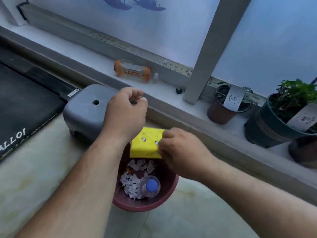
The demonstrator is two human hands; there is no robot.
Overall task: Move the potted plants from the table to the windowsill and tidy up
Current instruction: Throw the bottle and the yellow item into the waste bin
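While the left hand (126, 114) curls empty, the right hand's (178, 148) grip pinches the yellow box (145, 145) above the bin (164, 198).

Glossy plastic bin (164, 200) (crumpled paper (135, 182) inside)

Frosted window (137, 31) with blue boat print; light is cool and bluish. Grey mullion (211, 54) stands on the white sill (171, 93). Floor (197, 212) is pale glossy tile. Grey plastic stool (85, 109) stands near the sill, beside a black mat (22, 103) with white lettering.
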